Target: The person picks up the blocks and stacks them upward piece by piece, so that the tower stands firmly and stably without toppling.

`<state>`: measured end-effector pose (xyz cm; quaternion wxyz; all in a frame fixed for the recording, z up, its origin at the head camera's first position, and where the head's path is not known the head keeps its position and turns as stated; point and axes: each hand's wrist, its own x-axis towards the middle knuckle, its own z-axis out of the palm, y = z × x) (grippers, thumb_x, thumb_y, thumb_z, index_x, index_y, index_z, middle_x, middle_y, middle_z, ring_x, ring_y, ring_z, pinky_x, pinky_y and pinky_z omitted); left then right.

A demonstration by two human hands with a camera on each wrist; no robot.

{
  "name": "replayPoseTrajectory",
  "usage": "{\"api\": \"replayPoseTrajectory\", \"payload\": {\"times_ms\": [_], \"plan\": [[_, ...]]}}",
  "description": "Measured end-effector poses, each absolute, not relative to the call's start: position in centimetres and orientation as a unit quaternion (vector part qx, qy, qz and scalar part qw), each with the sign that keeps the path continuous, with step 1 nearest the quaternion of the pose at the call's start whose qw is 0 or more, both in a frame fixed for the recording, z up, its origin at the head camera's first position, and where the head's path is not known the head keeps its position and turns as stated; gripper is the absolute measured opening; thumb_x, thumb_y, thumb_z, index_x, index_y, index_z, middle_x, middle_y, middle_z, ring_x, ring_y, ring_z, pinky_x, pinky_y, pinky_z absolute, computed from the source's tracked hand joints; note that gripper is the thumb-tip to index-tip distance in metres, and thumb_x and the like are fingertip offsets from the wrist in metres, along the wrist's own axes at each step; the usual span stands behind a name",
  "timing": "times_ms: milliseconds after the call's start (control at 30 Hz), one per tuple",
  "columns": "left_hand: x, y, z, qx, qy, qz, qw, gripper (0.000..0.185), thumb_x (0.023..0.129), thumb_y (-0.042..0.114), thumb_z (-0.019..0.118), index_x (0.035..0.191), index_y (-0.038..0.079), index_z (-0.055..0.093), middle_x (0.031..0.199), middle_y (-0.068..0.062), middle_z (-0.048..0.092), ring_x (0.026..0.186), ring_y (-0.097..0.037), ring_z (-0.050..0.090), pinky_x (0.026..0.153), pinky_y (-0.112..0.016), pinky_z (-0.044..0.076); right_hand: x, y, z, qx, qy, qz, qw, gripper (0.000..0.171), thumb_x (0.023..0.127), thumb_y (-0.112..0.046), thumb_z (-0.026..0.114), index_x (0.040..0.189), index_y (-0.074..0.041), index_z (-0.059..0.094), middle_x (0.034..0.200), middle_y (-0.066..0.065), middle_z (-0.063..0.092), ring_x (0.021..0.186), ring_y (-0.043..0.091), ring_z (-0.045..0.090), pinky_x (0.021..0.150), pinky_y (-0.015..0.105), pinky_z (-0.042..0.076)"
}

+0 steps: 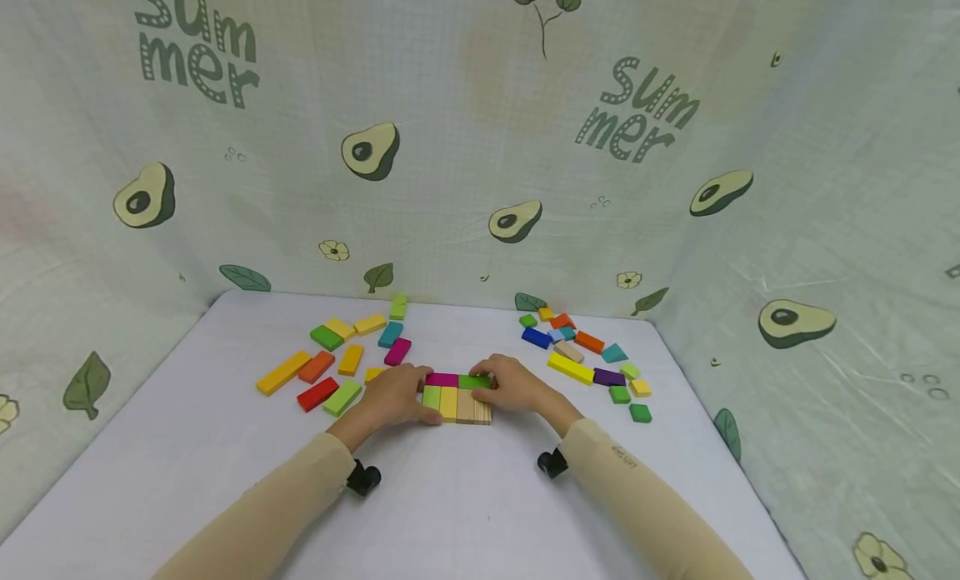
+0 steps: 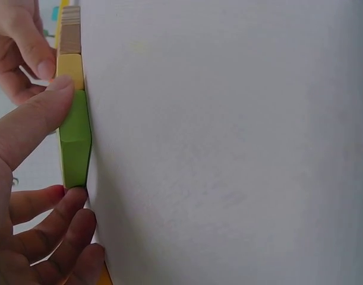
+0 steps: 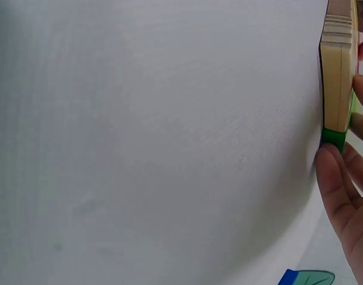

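On a white worktop (image 1: 480, 497) walled in by avocado-print cloth (image 1: 480, 147), loose coloured blocks are lying in a scatter at the far left (image 1: 330, 359), among them a long yellow bar (image 1: 282, 372) and a red block (image 1: 317, 394). Just right of that scatter, a person's left hand (image 1: 393, 394) is pressing against the left side of a small patch of blocks fitted flat together (image 1: 457, 394); in the left wrist view its thumb (image 2: 32, 122) is lying along a light green block (image 2: 74, 139) while the curled fingers (image 2: 56, 228) are touching the block's end, so the grip is closing narrowly on that piece. The patch is sitting at the middle of the worktop, between both hands, with a magenta block (image 1: 442, 380) and a green block (image 1: 475, 382) along its far row and light green, yellow and bare wood pieces nearer the person. The right hand (image 1: 513, 386) is bracing the patch's right side, its fingertips (image 3: 335, 178) curling onto the green block's edge (image 3: 334, 136). Farther right, a second scatter of coloured blocks (image 1: 588, 355) is lying well apart from the hands.
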<state>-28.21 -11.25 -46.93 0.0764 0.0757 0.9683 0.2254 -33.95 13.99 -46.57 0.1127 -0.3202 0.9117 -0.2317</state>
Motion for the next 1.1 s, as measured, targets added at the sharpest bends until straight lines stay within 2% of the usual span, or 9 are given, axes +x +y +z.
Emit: {"api": "replayPoseTrajectory", "payload": {"times_ms": [333,500,667,800,933,1100], "plan": [[-28.1,-11.4,-46.8,0.077,0.969,0.220,0.075,0.091,0.073,0.049,0.097,0.148,0.010,0.061,0.100,-0.002,0.066,0.091,-0.018,0.058,0.082,-0.038,0.058,-33.7,13.7,-46.8,-0.309,0.917,-0.226,0.111,0.039,0.102,-0.032,0.073,0.137,-0.014,0.068,0.116,0.004,0.064,0.093,0.016,0.056,0.085,0.032,0.053],[-28.2,-11.4,-46.9,0.078,0.968,0.224,0.077,0.091,0.074,0.049,0.097,0.148,0.011,0.061,0.100,-0.002,0.066,0.091,-0.018,0.058,0.081,-0.037,0.058,-33.3,13.8,-46.8,-0.311,0.918,-0.220,0.113,0.044,0.103,-0.033,0.071,0.141,-0.012,0.066,0.121,0.006,0.064,0.095,0.017,0.057,0.088,0.035,0.054],[-28.1,-11.4,-46.9,0.081,0.968,0.225,0.077,0.092,0.073,0.049,0.097,0.149,0.011,0.061,0.101,-0.001,0.065,0.092,-0.018,0.058,0.081,-0.037,0.058,-32.6,14.4,-46.5,-0.314,0.913,-0.227,0.128,0.061,0.102,-0.035,0.073,0.153,-0.009,0.055,0.142,0.013,0.060,0.110,0.021,0.058,0.103,0.043,0.054],[-28.2,-11.2,-47.0,0.079,0.969,0.222,0.077,0.092,0.073,0.050,0.097,0.149,0.011,0.061,0.101,-0.002,0.065,0.092,-0.018,0.058,0.081,-0.038,0.058,-31.7,15.4,-46.3,-0.306,0.908,-0.249,0.143,0.072,0.099,-0.037,0.077,0.159,-0.010,0.048,0.155,0.013,0.051,0.121,0.024,0.057,0.110,0.046,0.052],[-28.2,-11.2,-47.1,0.079,0.969,0.220,0.075,0.093,0.074,0.050,0.096,0.150,0.011,0.060,0.102,-0.002,0.065,0.093,-0.018,0.058,0.083,-0.038,0.058,-30.9,16.3,-46.1,-0.302,0.904,-0.265,0.149,0.074,0.098,-0.036,0.078,0.159,-0.008,0.048,0.158,0.013,0.048,0.128,0.026,0.057,0.112,0.047,0.051],[-28.3,-11.4,-47.4,0.081,0.971,0.214,0.070,0.093,0.073,0.051,0.096,0.150,0.012,0.060,0.103,-0.002,0.066,0.093,-0.018,0.059,0.084,-0.039,0.058,-30.2,16.7,-46.2,-0.302,0.906,-0.260,0.144,0.068,0.099,-0.033,0.077,0.157,-0.007,0.052,0.162,0.014,0.045,0.139,0.032,0.052,0.116,0.052,0.048]]}}
